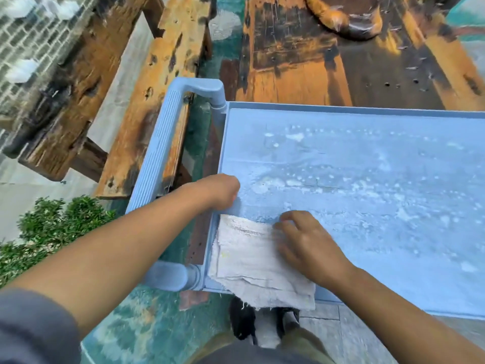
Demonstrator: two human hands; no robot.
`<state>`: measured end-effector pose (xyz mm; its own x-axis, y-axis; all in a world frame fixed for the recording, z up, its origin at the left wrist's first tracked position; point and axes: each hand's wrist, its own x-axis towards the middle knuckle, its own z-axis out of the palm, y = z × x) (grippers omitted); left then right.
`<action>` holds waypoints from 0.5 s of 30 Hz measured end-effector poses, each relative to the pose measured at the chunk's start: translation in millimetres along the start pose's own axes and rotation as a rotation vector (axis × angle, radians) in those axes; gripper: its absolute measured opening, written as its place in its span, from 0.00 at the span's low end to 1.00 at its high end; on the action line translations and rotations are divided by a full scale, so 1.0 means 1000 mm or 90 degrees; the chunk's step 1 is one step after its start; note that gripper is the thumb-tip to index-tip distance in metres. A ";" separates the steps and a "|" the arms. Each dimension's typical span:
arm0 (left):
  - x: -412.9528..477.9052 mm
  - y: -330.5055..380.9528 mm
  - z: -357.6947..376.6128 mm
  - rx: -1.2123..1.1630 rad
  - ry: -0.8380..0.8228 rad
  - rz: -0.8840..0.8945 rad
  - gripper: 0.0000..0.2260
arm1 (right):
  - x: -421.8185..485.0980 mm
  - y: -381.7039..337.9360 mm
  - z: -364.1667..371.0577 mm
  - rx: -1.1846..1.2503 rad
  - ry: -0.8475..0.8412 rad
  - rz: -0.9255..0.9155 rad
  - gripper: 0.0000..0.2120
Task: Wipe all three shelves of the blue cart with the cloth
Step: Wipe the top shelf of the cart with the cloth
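— Entry one: where do we stand?
— Top shelf (pixel 367 166) of the blue cart (pixel 168 143), the first of three by our reckoning. Whitish residue (pixel 294 136) is spotted across it toward 12 and 3 o'clock. The lower shelves are out of view.
— Cloth?
— White cloth (pixel 252 258), folded, at the shelf's 7 o'clock corner, one edge overhanging the near rim.
— Hands?
— Right hand (pixel 307 240): fingers spread, lightly bent, pressing the cloth's right edge, gripping nothing. Left hand (pixel 220 191): curled at the 9 o'clock rim, fingers hidden, so we cannot tell what it holds.
— Next move?
— We judge a firm sweep toward 2 o'clock, cloth kept flat, through the residue.
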<state>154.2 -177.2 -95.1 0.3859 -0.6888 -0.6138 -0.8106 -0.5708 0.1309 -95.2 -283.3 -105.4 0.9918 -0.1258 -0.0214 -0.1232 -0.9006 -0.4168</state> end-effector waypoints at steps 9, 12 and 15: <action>0.060 0.002 -0.034 -0.248 0.169 -0.010 0.09 | 0.018 -0.024 0.065 -0.082 -0.161 -0.350 0.28; 0.076 0.006 -0.035 -0.314 0.261 0.000 0.11 | 0.024 -0.018 0.079 -0.132 -0.170 -0.360 0.29; 0.088 0.010 -0.021 -0.286 0.324 0.051 0.14 | 0.021 -0.011 0.096 -0.152 -0.099 -0.387 0.30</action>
<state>189.1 -252.9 -131.7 0.5803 -0.7985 -0.1601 -0.6266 -0.5634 0.5385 -69.6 -236.3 -188.5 0.8780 0.4784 0.0151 0.4727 -0.8617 -0.1843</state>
